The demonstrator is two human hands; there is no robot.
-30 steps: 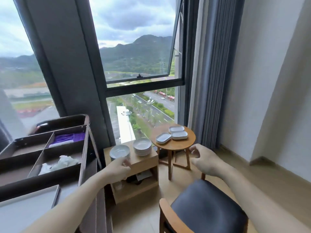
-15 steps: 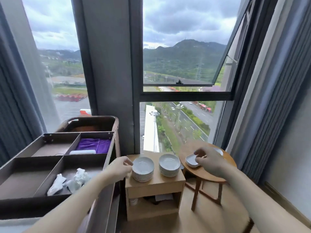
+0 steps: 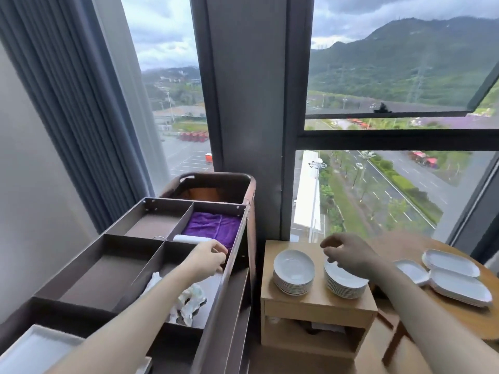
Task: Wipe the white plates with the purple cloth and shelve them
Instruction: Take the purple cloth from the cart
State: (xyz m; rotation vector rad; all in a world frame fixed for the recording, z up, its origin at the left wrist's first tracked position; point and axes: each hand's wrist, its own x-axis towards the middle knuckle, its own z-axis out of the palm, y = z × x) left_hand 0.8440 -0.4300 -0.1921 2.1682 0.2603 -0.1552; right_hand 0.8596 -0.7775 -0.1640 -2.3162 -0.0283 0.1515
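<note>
Both hands are out in front and neither holds anything. Left hand [image 3: 209,259], fingers loosely curled, hovers over the near edge of the cart compartment that holds the folded purple cloth [image 3: 214,228]; right hand [image 3: 348,252], also loosely curled and empty, hangs just above the right-hand stack of round white plates [image 3: 344,283] on the small light-wood cabinet worktop [image 3: 318,302]. A second stack of round white plates [image 3: 293,271] stands just beside it on the left. Nearer in the brown compartmented cart [image 3: 108,265] lie crumpled white wrappers [image 3: 189,300], and a white roll [image 3: 191,238] sits against the cloth's near edge. Off to the right, oblong white dishes [image 3: 456,276] rest on a round wooden side table [image 3: 483,314].

The step looks like fetching the cloth while taking the top plate. To do it well, the left hand should reach past the white roll and pinch the cloth by a fold so it lifts in one piece. The right should take only the top plate by its rim, lifting straight up so the stack below does not slide.
</note>
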